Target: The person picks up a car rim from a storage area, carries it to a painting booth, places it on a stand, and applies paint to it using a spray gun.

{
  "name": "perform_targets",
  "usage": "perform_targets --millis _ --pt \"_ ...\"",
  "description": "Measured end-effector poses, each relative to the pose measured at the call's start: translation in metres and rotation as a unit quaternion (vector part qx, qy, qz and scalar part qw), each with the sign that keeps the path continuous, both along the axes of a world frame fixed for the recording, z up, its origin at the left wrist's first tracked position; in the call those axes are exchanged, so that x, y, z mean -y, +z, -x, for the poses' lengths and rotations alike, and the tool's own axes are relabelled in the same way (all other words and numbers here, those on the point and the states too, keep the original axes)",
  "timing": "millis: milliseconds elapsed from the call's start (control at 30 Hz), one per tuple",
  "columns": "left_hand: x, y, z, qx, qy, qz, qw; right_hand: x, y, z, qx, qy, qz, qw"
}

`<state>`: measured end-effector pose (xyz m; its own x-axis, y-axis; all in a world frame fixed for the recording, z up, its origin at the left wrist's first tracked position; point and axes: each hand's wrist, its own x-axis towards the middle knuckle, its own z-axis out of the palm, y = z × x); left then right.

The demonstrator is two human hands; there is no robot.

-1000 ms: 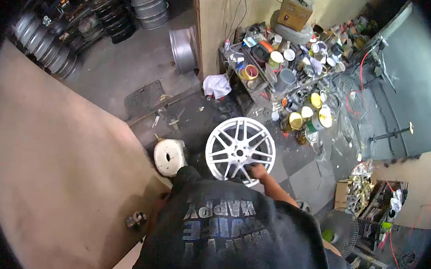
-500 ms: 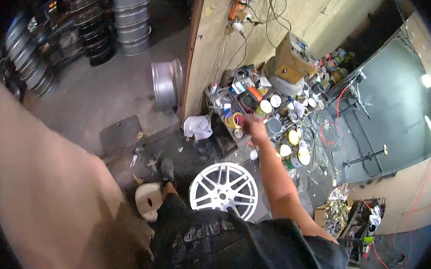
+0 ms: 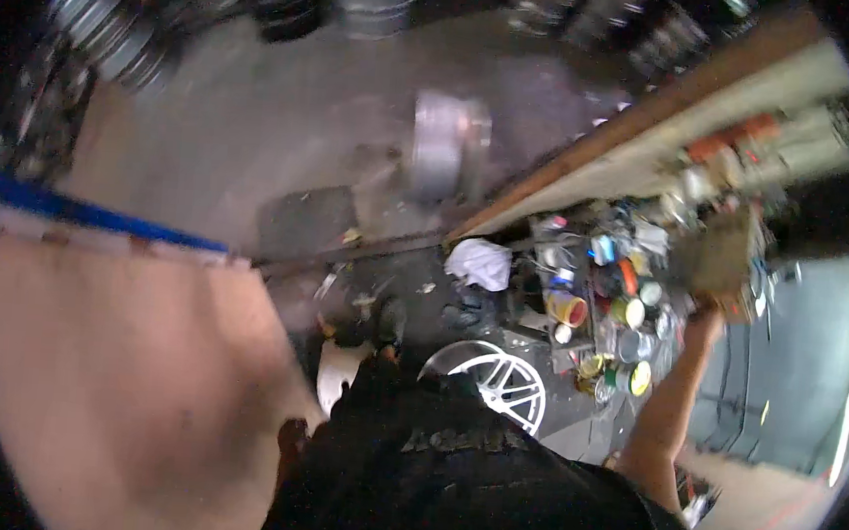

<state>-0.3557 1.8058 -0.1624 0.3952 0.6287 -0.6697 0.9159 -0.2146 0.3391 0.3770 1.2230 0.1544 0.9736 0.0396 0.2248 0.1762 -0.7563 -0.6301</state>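
Note:
My right arm stretches out to the right, and my right hand (image 3: 706, 322) is at the lower edge of a brown cardboard box (image 3: 712, 258). Motion blur smears its fingers, so I cannot make out whether it grips anything. Low on the left, my left hand (image 3: 292, 435) hangs beside my dark shirt near the beige wall; its fingers are too dark and blurred to read. Between the arms, a white multi-spoke wheel rim (image 3: 512, 387) lies partly hidden by my shirt. A yellow tin with a red inside (image 3: 566, 309) stands among the paint cans, left of my right hand.
Several open tins, including a green can with yellow paint (image 3: 639, 379), crowd the right side. A white cloth (image 3: 479, 262) lies by the wall's end. Farther off stands a silver rim (image 3: 440, 148), with stacked rims (image 3: 376, 1) behind. A beige wall (image 3: 131, 373) rises at left.
My right hand has left the yellow tin and reached right to the cardboard box. The whole view has swung, shifting the scene rightward and tilting it. My left hand has come into view.

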Motion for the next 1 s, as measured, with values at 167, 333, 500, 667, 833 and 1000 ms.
perform_targets --millis 167,333,500,667,833,1000 --pt "-0.004 0.027 0.064 -0.105 0.026 -0.014 0.994 0.004 0.016 0.008 -0.054 0.005 0.012 0.998" --pt "0.023 0.036 0.11 -0.19 0.007 -0.009 0.982 -0.023 -0.032 0.036 -0.178 0.034 0.039 0.983" --pt "0.031 0.034 0.137 -0.208 0.008 -0.019 0.978 -0.102 -0.121 0.099 -0.313 0.173 0.062 0.932" --pt "0.017 0.044 0.131 -0.296 0.06 0.069 0.951 -0.236 -0.136 0.167 -0.483 0.217 0.068 0.846" --pt "0.003 0.069 0.08 -0.38 0.075 0.106 0.916 -0.244 -0.16 0.183 -0.451 0.332 0.12 0.82" --pt "-0.062 0.108 0.102 -0.434 -0.158 0.07 0.884 -0.156 -0.222 0.197 -0.457 0.194 0.103 0.862"
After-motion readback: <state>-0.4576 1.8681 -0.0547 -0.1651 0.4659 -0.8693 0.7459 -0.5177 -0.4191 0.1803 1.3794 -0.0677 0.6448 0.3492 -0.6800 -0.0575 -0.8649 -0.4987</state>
